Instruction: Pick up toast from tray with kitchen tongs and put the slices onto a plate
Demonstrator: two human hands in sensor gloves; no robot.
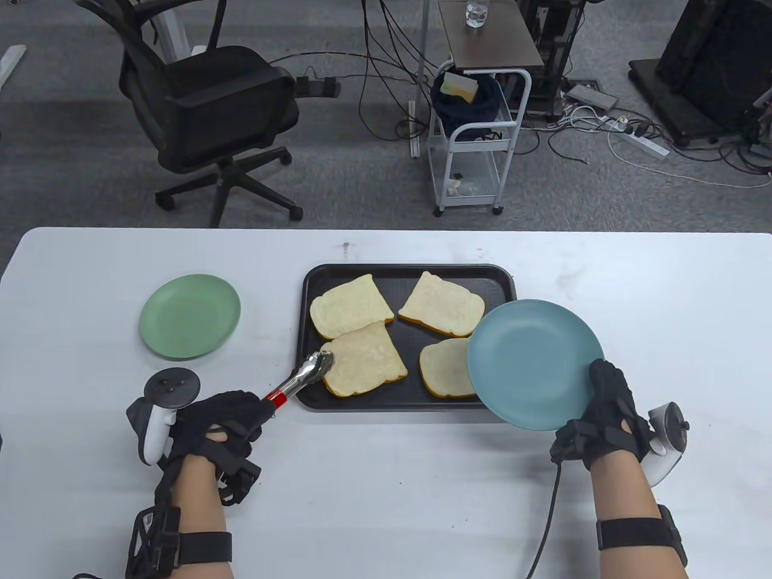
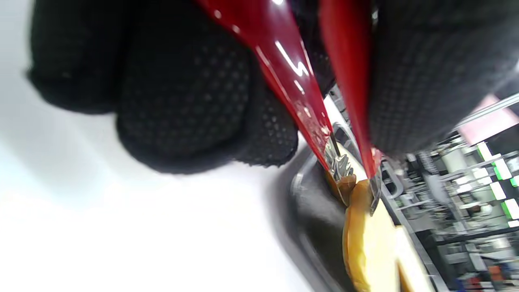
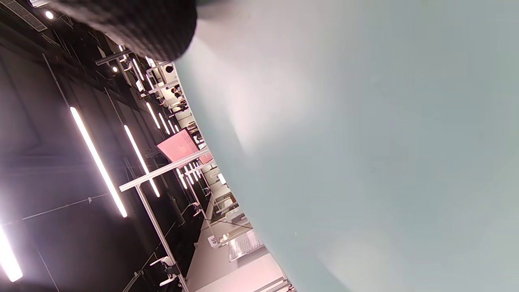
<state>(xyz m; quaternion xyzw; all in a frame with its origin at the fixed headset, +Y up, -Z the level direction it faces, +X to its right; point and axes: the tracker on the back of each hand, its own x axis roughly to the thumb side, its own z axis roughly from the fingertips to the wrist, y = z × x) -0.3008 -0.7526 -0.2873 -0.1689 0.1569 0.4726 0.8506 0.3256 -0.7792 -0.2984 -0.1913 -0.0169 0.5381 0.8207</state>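
Only "46" on small white tag (image 3: 212, 241), bkgd.

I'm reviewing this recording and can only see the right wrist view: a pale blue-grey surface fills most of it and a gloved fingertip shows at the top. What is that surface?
Observer: It is a round blue plate, gripped at its near edge by the right hand. It is raised and overlaps the right corner of the black rectangular tray.
Operator: Is any toast on it?
Observer: No. Four pale toast slices are all on the tray.
Operator: What is the left hand doing?
Observer: The left hand grips red-handled metal tongs, whose tips close on the corner of the front-left toast slice.
Operator: Any other plate?
Observer: Yes, a round green plate lies on the white table, left of the tray.
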